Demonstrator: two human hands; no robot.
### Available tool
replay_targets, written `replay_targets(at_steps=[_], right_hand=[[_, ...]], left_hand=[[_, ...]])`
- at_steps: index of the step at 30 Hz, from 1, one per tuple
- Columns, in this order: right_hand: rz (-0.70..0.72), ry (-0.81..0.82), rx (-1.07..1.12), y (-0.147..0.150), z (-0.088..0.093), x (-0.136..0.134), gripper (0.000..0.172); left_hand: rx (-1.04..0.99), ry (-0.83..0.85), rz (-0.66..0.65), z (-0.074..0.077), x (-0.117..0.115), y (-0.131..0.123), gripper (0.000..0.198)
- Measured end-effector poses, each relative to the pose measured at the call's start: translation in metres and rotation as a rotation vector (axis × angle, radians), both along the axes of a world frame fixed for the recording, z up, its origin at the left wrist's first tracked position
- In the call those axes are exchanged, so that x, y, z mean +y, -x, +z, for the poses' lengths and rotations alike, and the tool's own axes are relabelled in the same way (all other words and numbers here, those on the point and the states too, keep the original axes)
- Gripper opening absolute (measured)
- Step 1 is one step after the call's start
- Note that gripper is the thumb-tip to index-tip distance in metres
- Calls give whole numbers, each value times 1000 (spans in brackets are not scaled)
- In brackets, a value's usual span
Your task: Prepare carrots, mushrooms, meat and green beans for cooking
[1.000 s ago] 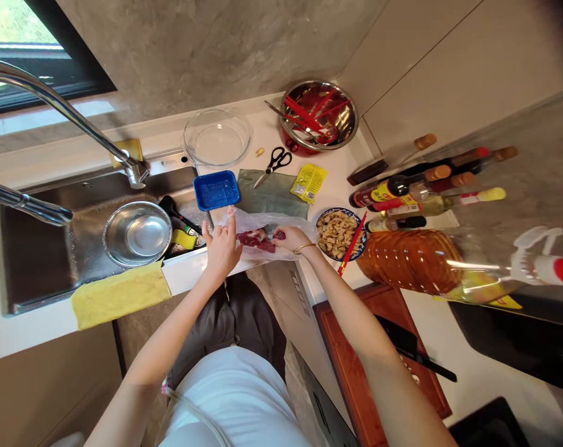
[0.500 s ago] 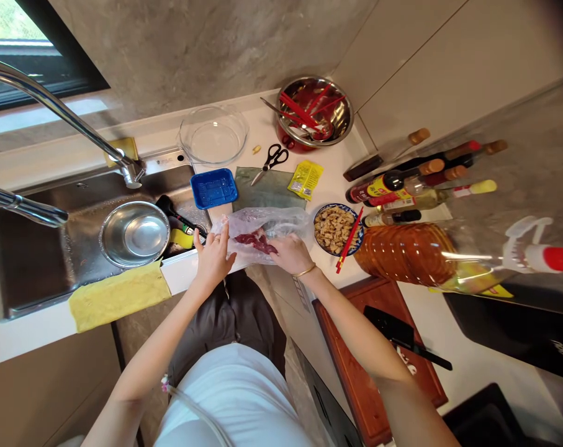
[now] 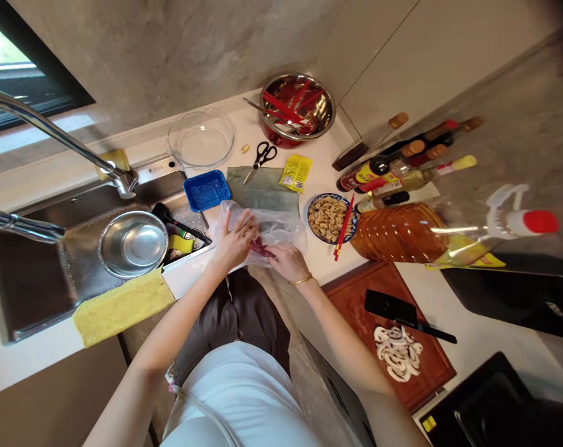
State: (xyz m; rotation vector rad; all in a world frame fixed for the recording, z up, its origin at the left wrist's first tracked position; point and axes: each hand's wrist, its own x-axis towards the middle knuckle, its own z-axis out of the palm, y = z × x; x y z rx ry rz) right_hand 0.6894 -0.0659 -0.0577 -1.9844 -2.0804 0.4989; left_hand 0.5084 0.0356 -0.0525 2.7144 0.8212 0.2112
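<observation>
Though crumpled, plastic bag: flat at the countertop front edge, just beside the sink; long axis along that edge, from sink side toward nut bowl.
Meat: red, inside the bag, between both hands; mostly covered, direction unclear.
Left hand: fingers spread, pressing the bag's sink-side end.
Right hand: fingertips closed on the bag beside the meat.
Nut bowl: just beside the bag's right end.

Home kitchen: sink w/ tap, sauce bottles, chopping board
</observation>
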Motion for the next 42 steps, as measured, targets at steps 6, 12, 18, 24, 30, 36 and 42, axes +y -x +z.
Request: replay_targets(at_steps=[6, 12, 18, 24, 30, 36, 42], right_hand=[[-158, -105, 83, 4, -16, -24, 23], [-297, -154, 206, 4, -25, -20, 20], [-209, -144, 248, 6, -30, -22, 20], [-129, -145, 224, 3, -29, -24, 16], [-174, -142, 464, -8, -32, -33, 56], [-230, -132, 633, -13, -37, -41, 60], [-307, -115, 765, -11, -43, -42, 67]], left_hand=[[288, 100, -48, -26, 26, 0, 91], [67, 57, -121, -18, 7, -5, 77], [-72, 56, -121, -26, -22, -13, 50], [-75, 125, -5, -38, -44, -29, 42], [-89, 100, 60, -39, -47, -34, 25], [-91, 72, 70, -39, -45, -44, 14], [-44, 85, 10, -37, -43, -53, 20]])
